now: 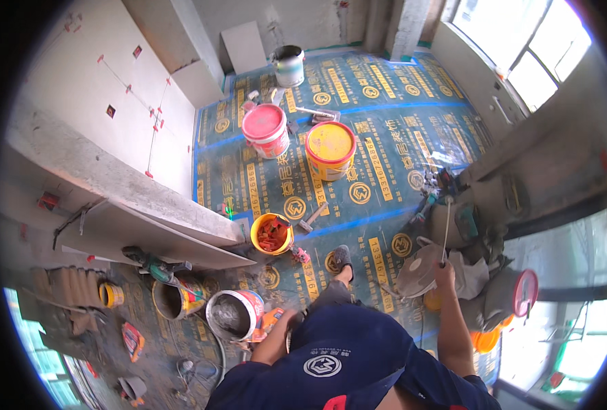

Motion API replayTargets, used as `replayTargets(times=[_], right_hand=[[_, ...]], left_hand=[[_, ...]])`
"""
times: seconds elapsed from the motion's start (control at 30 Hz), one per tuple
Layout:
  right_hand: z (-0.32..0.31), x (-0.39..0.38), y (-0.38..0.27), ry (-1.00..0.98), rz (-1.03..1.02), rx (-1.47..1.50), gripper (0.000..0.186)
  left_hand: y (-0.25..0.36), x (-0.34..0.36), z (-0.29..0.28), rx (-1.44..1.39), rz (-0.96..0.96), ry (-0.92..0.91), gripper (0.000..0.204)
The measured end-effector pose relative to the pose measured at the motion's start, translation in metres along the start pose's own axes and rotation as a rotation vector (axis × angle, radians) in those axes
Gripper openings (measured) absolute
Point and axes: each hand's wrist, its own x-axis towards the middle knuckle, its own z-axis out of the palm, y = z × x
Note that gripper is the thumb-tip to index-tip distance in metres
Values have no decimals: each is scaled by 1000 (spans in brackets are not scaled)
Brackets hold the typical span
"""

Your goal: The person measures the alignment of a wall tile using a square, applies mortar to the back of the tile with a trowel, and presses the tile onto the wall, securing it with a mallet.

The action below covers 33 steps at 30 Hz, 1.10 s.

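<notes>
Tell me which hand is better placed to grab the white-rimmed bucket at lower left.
Left, probably: the left hand is nearer the white-rimmed bucket; the right hand holds a thin rod on the opposite side.

My right hand (444, 275) grips a thin rod (447, 232); my left hand (289, 321) is near the white bucket (255, 301). A hammer (309, 221) lies near the yellow bucket (254, 237).

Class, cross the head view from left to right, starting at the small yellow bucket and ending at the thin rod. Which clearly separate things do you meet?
Small yellow bucket → yellow bucket of red pieces → hammer → shoe → thin rod.
</notes>
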Motion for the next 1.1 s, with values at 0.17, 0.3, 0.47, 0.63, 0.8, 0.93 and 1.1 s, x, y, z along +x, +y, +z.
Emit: replayTargets(times=[0.17, 0.3, 0.47, 0.63, 0.8, 0.93, 1.1], right_hand=[[43, 40, -5, -356, 364, 431, 41], [58, 66, -13, -642, 467, 252, 36], [89, 174, -50, -797, 366, -22, 32], [133, 336, -172, -808, 475, -181, 32], [127, 427, -414, -612, -75, 287, 31], [120, 440, -588, -649, -274, 492, 23], [179, 369, -739, -637, -506, 648, 20]], left_hand=[[176, 106, 98, 430, 219, 23, 31], [324, 153, 99, -37, 324, 87, 23], [341, 203, 46, -246, 380, 227, 19], [294, 208, 40, 220, 139, 297, 21], [279, 201, 69, 596, -20, 244, 21], [334, 224, 80, 132, -63, 320, 29], [286, 273, -2, 278, -170, 413, 26]])
